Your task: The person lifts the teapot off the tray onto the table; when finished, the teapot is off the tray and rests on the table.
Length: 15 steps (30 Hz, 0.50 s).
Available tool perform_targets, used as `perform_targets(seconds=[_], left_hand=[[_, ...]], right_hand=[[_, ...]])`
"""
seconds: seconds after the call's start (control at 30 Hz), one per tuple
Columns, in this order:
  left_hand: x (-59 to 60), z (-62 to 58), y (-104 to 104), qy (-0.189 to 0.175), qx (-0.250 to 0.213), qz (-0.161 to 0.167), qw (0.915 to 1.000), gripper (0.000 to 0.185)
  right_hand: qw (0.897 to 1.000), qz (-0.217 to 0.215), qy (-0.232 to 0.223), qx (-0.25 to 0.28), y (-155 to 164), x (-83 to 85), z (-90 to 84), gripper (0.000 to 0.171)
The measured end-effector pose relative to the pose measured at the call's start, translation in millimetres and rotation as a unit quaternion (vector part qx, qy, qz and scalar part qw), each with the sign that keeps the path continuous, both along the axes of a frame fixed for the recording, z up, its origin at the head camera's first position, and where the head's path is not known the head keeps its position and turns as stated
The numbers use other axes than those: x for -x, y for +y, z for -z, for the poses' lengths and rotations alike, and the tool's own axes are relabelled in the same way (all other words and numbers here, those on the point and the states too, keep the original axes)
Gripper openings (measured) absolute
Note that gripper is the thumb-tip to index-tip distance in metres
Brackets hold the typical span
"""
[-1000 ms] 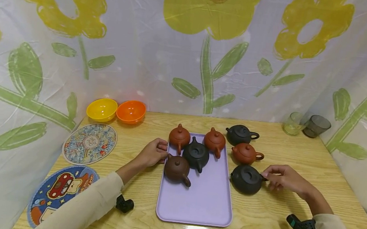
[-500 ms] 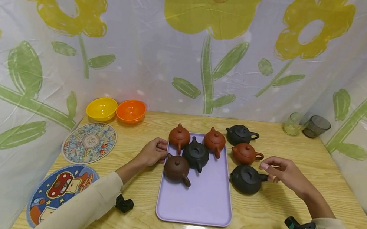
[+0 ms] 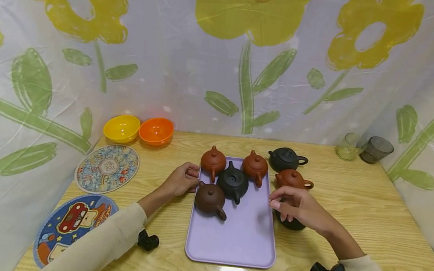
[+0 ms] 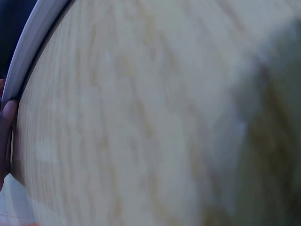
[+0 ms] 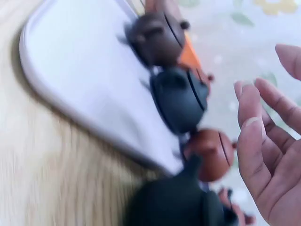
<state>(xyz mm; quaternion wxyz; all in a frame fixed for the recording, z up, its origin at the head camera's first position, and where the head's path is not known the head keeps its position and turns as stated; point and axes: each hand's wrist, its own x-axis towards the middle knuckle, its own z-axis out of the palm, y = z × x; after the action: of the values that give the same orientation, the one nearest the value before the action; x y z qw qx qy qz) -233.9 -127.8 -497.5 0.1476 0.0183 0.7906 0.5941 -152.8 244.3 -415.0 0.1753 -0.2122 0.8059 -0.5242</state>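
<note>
My left hand (image 3: pixel 181 181) holds the left rim of a lilac tray (image 3: pixel 233 243); the left wrist view shows fingertips on either side of the rim. On the tray sit two red-brown teapots (image 3: pixel 213 162), a black teapot (image 3: pixel 233 182) and a dark brown teapot (image 3: pixel 209 200). My right hand (image 3: pixel 300 209) hovers with loosely bent fingers and nothing in them, near the tray's right edge. It partly covers another black teapot (image 3: pixel 291 223) on the table. The right wrist view shows these fingers (image 5: pixel 251 141) apart from the teapots.
Right of the tray stand a red-brown teapot (image 3: pixel 289 178) and a black teapot (image 3: pixel 285 159). Two glasses (image 3: pixel 375 150) are at the back right. Yellow (image 3: pixel 121 128) and orange (image 3: pixel 156 131) bowls stand at the back left, with two round mats (image 3: pixel 107 168) in front.
My right hand has let go of the handle of the nearest black teapot and moved left over it toward the tray. My left hand has stayed at the tray's rim.
</note>
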Motion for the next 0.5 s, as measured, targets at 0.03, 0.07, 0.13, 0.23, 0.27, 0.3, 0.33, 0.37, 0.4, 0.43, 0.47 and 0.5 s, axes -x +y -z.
perform_targets(seconds=[0.03, 0.07, 0.13, 0.23, 0.27, 0.3, 0.33, 0.37, 0.4, 0.43, 0.47, 0.5], left_hand=[[-0.1, -0.1, 0.3, 0.001, -0.001, 0.0, 1.0, 0.042], [-0.3, -0.4, 0.5, 0.001, -0.002, -0.001, 1.0, 0.042], [-0.8, -1.0, 0.5, 0.004, -0.002, -0.001, 1.0, 0.042], [-1.4, -2.1, 0.8, 0.005, -0.002, -0.001, 1.0, 0.042], [-1.7, -2.4, 0.8, 0.007, -0.001, 0.001, 1.0, 0.042], [-1.9, -2.5, 0.8, 0.008, -0.002, 0.003, 1.0, 0.042], [-2.1, -3.0, 1.1, 0.007, -0.003, 0.004, 1.0, 0.043], [-2.4, -3.3, 1.1, 0.007, -0.004, 0.004, 1.0, 0.043], [-2.6, -3.8, 1.2, 0.006, -0.006, 0.004, 1.0, 0.043], [-2.8, -4.5, 1.4, 0.005, -0.007, 0.003, 1.0, 0.044], [-2.8, -4.7, 1.1, 0.005, -0.007, 0.002, 1.0, 0.044], [-2.7, -4.7, 1.1, 0.005, -0.008, 0.001, 1.0, 0.044]], right_hand=[[1.0, -0.002, -0.002, 0.001, -5.6, 0.2, 0.5, 0.025], [1.0, -0.003, -0.005, 0.002, -11.1, 0.4, 1.3, 0.025], [1.0, -0.002, -0.015, 0.0, -21.9, 0.7, 3.1, 0.025], [1.0, -0.007, -0.029, 0.0, -37.3, 0.5, 6.9, 0.03], [0.999, -0.01, -0.038, 0.002, -42.2, 0.6, 8.6, 0.032], [0.999, -0.011, -0.046, 0.002, -47.0, 0.6, 10.2, 0.033], [0.999, -0.013, -0.051, 0.001, -51.6, 0.5, 12.0, 0.034], [0.998, -0.014, -0.057, 0.001, -56.0, 0.6, 14.0, 0.035], [0.998, -0.013, -0.065, -0.001, -60.3, 0.6, 16.0, 0.036], [0.997, -0.012, -0.071, -0.003, -64.5, 0.6, 17.9, 0.035], [0.997, -0.01, -0.076, -0.007, -68.6, 0.7, 19.9, 0.036], [0.997, -0.007, -0.078, -0.012, -72.4, 0.6, 21.9, 0.035]])
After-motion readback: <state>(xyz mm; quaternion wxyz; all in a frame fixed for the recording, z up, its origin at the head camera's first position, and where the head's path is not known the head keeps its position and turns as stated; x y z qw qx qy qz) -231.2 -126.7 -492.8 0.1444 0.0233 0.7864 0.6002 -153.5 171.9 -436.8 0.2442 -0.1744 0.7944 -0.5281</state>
